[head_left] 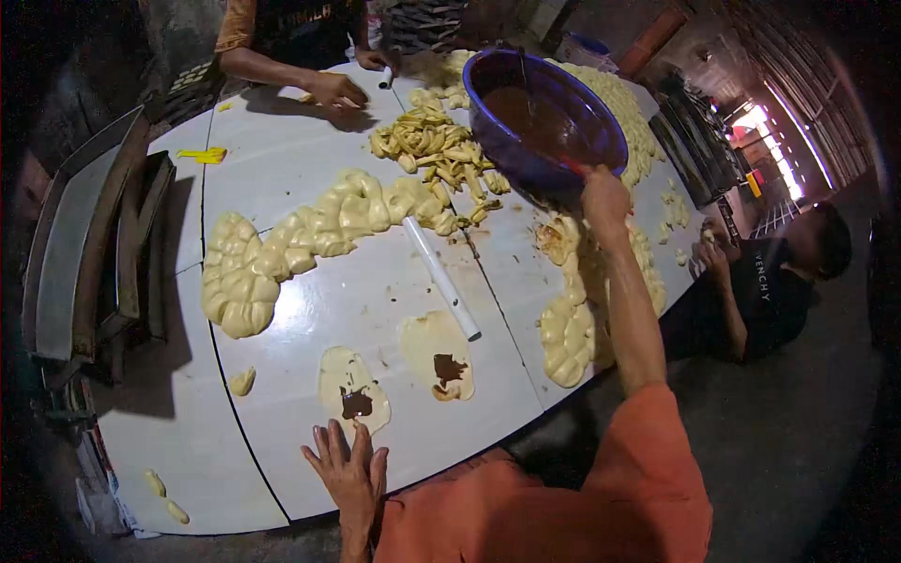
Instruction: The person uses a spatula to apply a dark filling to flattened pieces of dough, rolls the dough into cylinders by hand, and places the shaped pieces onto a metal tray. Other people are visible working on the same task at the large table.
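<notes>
My left hand (345, 469) rests with fingers spread at the lower edge of a flattened oval of pale dough (335, 373). A dark brown patch of filling (357, 404) lies on that oval. Beside it is a second flattened dough oval (424, 335) with its own brown patch (449, 368). My right arm reaches to a purple basin (502, 141) of brown filling (535, 122). There my right hand (606, 199) is closed on a red-handled tool (571, 165), whose far end I cannot make out. Between the dough ovals and the basin lies a white pipe-like roller (441, 277).
A row of dough lumps (319, 225) curves across the white table (310, 310). Banana-like strips (422, 141) are heaped beside the basin. Metal trays (75, 244) stack at left. A co-worker's hand (338, 91) is across the table; another person (765, 281) sits at right.
</notes>
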Motion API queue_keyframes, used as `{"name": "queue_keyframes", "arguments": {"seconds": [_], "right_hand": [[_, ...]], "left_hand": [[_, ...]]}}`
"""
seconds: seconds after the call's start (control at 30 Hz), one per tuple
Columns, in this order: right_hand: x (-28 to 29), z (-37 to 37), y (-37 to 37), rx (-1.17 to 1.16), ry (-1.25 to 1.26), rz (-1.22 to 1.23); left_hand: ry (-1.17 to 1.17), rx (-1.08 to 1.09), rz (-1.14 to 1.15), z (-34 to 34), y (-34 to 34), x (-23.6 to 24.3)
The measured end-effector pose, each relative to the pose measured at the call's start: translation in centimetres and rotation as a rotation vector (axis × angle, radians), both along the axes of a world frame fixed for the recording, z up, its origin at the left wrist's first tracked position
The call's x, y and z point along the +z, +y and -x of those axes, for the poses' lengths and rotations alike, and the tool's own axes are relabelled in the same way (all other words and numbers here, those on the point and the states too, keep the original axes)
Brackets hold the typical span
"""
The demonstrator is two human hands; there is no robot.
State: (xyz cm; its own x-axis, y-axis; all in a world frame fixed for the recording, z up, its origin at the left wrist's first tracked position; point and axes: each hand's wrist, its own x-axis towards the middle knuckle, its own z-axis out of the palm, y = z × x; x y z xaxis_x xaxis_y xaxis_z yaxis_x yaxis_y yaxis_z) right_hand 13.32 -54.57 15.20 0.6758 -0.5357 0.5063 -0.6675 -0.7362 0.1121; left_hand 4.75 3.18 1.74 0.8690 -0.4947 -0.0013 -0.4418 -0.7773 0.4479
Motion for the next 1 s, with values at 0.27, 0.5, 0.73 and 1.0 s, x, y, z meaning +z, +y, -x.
{"name": "queue_keyframes", "arguments": {"seconds": [0.27, 0.5, 0.73, 1.0], "right_hand": [[3.7, 1.0, 2.0, 0.257, 0.082, 0.007], [-1.0, 5.2, -3.2, 0.075, -0.224, -1.236], [-4.5, 6.5, 9.3, 0.062, -0.657, -1.499], [-12.9, 5.1, 11.7, -0.078, 0.044, -0.396]], "left_hand": [[0.009, 0.046, -0.040, -0.2, 0.2, 0.8], [-0.001, 0.042, 0.013, -0.2, 0.0, 0.8], [0.016, 0.029, 0.048, -0.4, 0.2, 1.0], [0.042, -0.008, 0.026, -0.2, 0.4, 0.3]]}}
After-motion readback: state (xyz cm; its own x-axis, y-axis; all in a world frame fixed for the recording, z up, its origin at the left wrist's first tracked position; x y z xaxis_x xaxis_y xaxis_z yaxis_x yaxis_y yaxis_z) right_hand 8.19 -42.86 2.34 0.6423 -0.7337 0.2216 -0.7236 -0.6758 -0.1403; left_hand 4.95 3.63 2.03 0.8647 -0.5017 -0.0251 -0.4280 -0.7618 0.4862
